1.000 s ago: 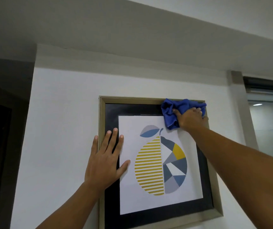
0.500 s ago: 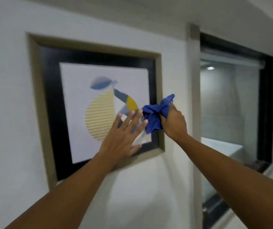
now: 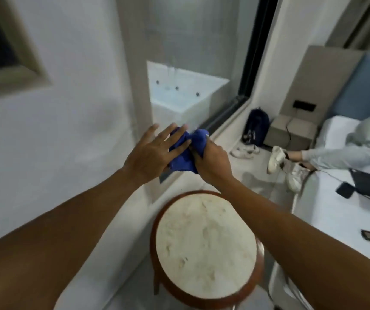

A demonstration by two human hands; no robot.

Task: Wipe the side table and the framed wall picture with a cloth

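A crumpled blue cloth (image 3: 182, 156) is held in the air between both hands, above and beyond the side table. My right hand (image 3: 213, 159) is shut on its right side. My left hand (image 3: 152, 153) lies against its left side with fingers spread and extended. The round side table (image 3: 204, 245) stands below my arms, with a pale stone top and a reddish wooden rim. Only the lower right corner of the framed wall picture (image 3: 11, 63) shows at the upper left, with a beige frame and dark mat.
A white wall runs along the left. A glass partition shows a white bathtub (image 3: 186, 97) behind it. A dark backpack (image 3: 255, 126) and white shoes (image 3: 244, 151) lie on the floor. A person (image 3: 336, 151) sits on the white bed (image 3: 336, 215) at right.
The view has swung down and right from the picture to the side table. Both hands left the picture and came together around the blue cloth in the air.
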